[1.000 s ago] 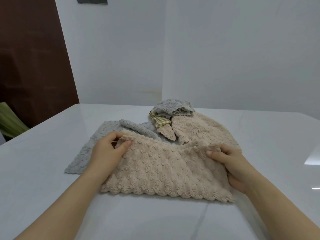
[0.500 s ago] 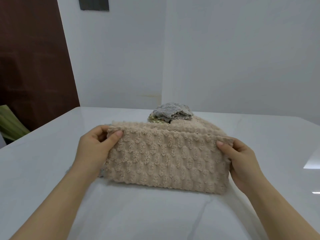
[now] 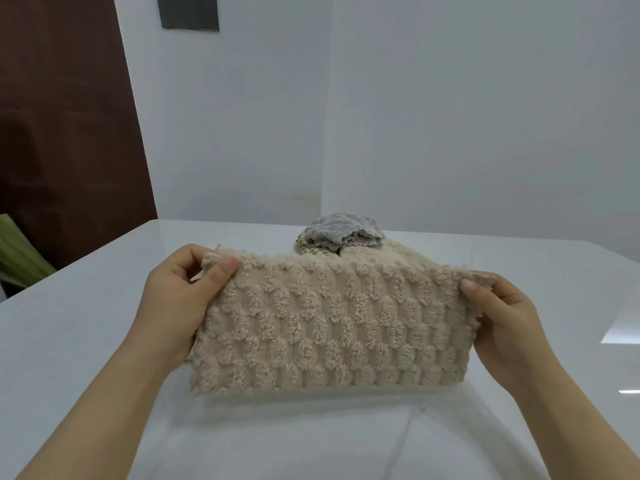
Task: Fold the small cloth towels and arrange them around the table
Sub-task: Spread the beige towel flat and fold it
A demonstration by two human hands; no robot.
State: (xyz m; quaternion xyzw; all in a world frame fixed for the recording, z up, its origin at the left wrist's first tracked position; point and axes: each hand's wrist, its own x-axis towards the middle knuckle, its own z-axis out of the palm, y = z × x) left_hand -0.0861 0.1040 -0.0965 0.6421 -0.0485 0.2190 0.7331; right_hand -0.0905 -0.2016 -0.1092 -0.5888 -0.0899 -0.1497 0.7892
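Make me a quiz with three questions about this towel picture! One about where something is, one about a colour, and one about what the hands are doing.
1. Where is the grey towel?
A) on the floor
B) farther along the table, behind the beige towel
C) hanging on the wall

2. What colour is the held towel?
A) blue
B) beige
C) red

3. What are the hands doing?
A) the left hand and right hand each pinch a top corner
B) lying flat
C) clapping

Answers: B, it peeks over the beige towel's top edge; B, its fluffy fabric is beige; A, a thumb shows on each top corner.
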